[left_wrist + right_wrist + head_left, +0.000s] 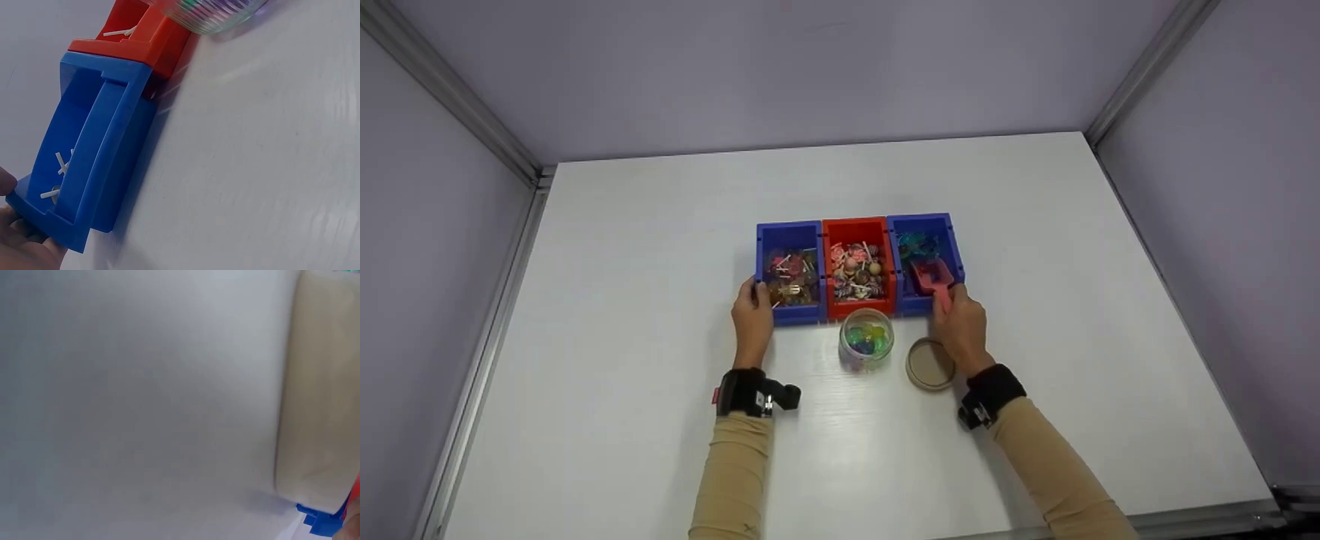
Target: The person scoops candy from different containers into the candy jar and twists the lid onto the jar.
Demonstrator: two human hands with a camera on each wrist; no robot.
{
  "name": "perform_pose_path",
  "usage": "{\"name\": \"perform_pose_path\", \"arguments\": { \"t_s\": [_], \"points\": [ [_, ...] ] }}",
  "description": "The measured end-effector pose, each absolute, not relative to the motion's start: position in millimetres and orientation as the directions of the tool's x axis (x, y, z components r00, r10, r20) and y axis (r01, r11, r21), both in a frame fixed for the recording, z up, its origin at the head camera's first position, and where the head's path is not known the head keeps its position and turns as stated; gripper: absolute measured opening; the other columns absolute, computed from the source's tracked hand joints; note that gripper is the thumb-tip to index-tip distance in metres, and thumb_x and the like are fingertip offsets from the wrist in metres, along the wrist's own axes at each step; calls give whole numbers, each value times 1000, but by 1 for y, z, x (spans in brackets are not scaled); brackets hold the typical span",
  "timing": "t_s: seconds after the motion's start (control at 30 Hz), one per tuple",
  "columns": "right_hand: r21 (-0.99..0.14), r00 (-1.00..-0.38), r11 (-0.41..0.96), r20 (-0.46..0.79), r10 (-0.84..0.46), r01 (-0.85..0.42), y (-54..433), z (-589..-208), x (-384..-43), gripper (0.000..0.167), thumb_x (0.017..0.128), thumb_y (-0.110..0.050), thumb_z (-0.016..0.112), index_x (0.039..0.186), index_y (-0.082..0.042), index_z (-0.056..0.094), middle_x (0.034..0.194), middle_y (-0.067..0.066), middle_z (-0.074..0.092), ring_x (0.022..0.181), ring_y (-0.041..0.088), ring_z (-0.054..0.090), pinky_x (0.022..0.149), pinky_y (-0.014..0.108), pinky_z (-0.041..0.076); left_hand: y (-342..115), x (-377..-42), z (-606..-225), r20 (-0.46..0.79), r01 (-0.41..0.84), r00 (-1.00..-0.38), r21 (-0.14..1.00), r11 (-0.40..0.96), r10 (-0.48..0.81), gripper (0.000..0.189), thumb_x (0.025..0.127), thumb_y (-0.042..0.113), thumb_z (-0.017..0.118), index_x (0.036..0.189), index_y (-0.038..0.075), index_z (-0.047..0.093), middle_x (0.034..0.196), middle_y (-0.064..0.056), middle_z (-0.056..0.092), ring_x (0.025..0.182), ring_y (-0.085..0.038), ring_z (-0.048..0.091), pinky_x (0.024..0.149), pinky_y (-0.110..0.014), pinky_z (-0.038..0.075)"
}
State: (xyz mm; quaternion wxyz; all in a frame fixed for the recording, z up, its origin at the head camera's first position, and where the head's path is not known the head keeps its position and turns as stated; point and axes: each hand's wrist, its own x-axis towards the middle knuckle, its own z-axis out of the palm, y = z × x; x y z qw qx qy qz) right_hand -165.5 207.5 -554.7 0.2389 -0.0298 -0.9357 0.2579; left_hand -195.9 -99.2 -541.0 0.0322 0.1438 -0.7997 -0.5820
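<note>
My left hand (751,330) grips the left side of a blue bin (107,140), thumb over the rim and fingers under it. Several lollipops (791,270) lie in this bin. With my right hand (964,330) I hold the handle of a pink scoop (934,274). The scoop's head is inside the right blue bin (919,223), beside teal wrapped pieces (919,244). Only a sliver of the right hand shows in the right wrist view. A clear jar (844,351) with green, yellow and blue pieces stands in front of the bins.
Between the two blue bins sits a red bin (855,228) with lollipops and other sweets. A round beige lid (930,365) lies right of the jar, close to my right wrist. All stand on a white table (622,360) with pale walls on three sides.
</note>
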Motion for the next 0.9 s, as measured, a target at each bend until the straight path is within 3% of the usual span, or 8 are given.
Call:
{"name": "perform_pose_path", "arguments": {
  "t_s": [0.17, 0.6, 0.9],
  "points": [
    [-511, -885, 855, 435, 164, -93, 212, -554, -165, 22, 90, -14, 64, 85, 6, 56, 59, 17, 56, 52, 25, 49, 47, 33, 35, -100, -196, -540, -120, -197, -956, 939, 282, -269, 41, 103, 16, 40, 138, -6, 45, 140, -26, 52, 135, -36, 47, 113, -46, 41],
    [-622, -908, 778, 371, 197, -86, 216, -544, -158, 21, 94, -14, 62, 92, 6, 55, 69, 17, 58, 62, 24, 51, 56, 32, 38, -100, -195, -540, -82, -167, -958, 938, 303, -275, 40, 103, 14, 42, 135, -8, 47, 135, -28, 55, 129, -38, 51, 109, -48, 43],
    [-632, -888, 768, 407, 215, -104, 221, -541, -159, 22, 93, -14, 62, 99, 7, 58, 79, 22, 64, 66, 30, 57, 60, 43, 45, -100, -196, -540, -56, -144, -958, 941, 305, -282, 39, 102, 12, 43, 133, -10, 48, 133, -30, 55, 128, -39, 52, 108, -48, 44]
  ]
}}
